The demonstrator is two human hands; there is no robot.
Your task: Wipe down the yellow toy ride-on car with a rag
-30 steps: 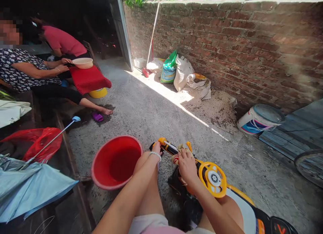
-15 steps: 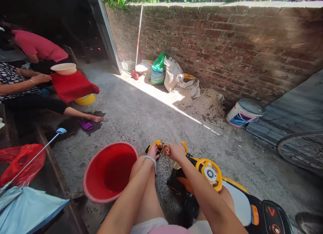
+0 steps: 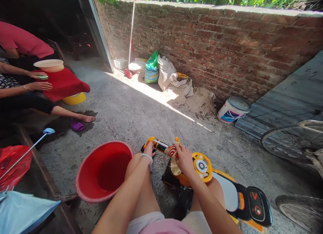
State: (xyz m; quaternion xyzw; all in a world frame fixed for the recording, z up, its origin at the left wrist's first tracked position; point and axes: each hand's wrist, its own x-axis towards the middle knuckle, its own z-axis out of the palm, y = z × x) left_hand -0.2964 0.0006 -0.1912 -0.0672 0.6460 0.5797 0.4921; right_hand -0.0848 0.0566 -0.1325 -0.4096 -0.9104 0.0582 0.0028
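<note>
My left hand (image 3: 149,149), with a pale bead bracelet at the wrist, is closed at the yellow-ended part of a black and white bar (image 3: 160,146). My right hand (image 3: 184,157) is closed on a round thing with red and white rings (image 3: 172,151) at the bar's other end; it looks like a roll. A tan, film-like piece (image 3: 176,167) hangs below it. Right behind is a black and yellow ride-on toy car (image 3: 225,190) with a yellow steering wheel (image 3: 202,167), beside my right leg. Both hands partly hide what they hold.
A red tub (image 3: 104,171) stands left of my legs. Further left are a blue umbrella (image 3: 27,208) and a red plastic bag (image 3: 16,163). Two people sit by a red cloth (image 3: 67,84). Sacks (image 3: 165,72), a paint bucket (image 3: 233,109) and a bicycle wheel (image 3: 287,141) line the wall.
My right hand has turned, its back now facing up, and more of the bar and the ringed round thing shows. The view has swung right. A seated person now holds something green.
</note>
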